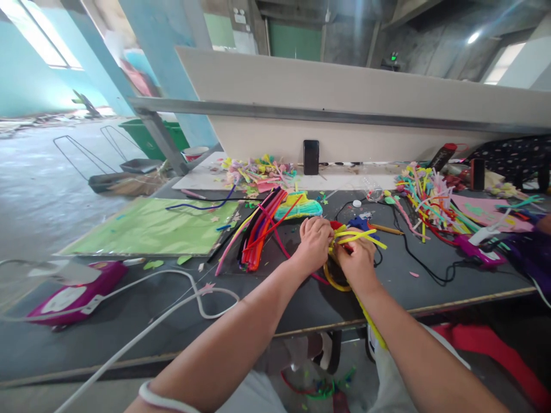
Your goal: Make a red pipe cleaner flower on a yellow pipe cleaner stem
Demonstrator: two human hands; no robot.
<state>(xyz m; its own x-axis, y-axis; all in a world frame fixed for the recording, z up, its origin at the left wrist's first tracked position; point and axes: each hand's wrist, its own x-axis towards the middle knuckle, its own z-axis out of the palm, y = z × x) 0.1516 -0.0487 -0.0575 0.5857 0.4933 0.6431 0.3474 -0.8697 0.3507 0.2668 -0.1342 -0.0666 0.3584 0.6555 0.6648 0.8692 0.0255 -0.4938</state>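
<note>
Near the front middle of the dark table, my left hand (316, 240) and my right hand (356, 252) meet at yellow fuzzy stems (365, 235). The fingers of both hands are closed around them. Some yellow ends stick out to the right above my right hand, and one long yellow strand hangs past the table edge beside my right forearm. A yellow loop (336, 281) curves below the hands, with something dark inside it. Behind my left hand lies a yellow and turquoise bundle (299, 206). Red, orange and purple stems (262, 232) lie to its left.
A green sheet (150, 226) lies at left, near a magenta power strip (77, 292) and white cable. A phone (311, 157) leans on the back board. Colourful stems (426, 195), black cords and another magenta box (480, 250) are at right.
</note>
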